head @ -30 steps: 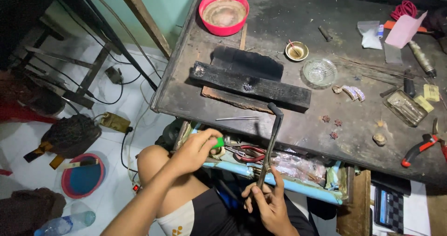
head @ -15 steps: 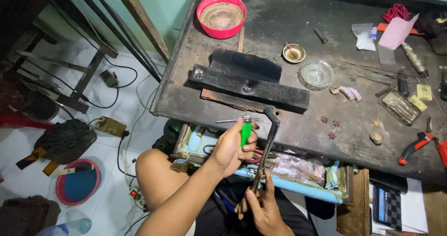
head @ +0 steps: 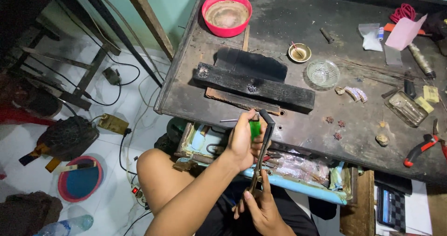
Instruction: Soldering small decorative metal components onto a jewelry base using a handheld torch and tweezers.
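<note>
the left hand (head: 240, 140) grips a green lighter (head: 254, 128) just beside the bent black tip of a torch (head: 266, 138), whose lower end the right hand (head: 264, 207) holds over the lap. beyond them a charred wooden block (head: 253, 87) lies on the dark workbench (head: 279, 26), with a red bowl (head: 226, 13), a glass dish (head: 323, 73), a small brass bowl (head: 299, 52) and red-handled pliers (head: 421, 147) farther off.

A dark, scorched workbench (head: 288, 24) carries the clutter — a red bowl (head: 227, 13) at its far edge, a charred black block (head: 253, 87) across the middle, a small brass dish (head: 299, 52) and a clear glass dish (head: 322, 73) just beyond it. Red-handled pliers (head: 421, 147) lie near the right edge, pink paper (head: 405, 32) at the back. Below, the white tiled floor (head: 116, 101) holds black cables (head: 123, 73) and a round red-rimmed lid (head: 80, 184).
</note>
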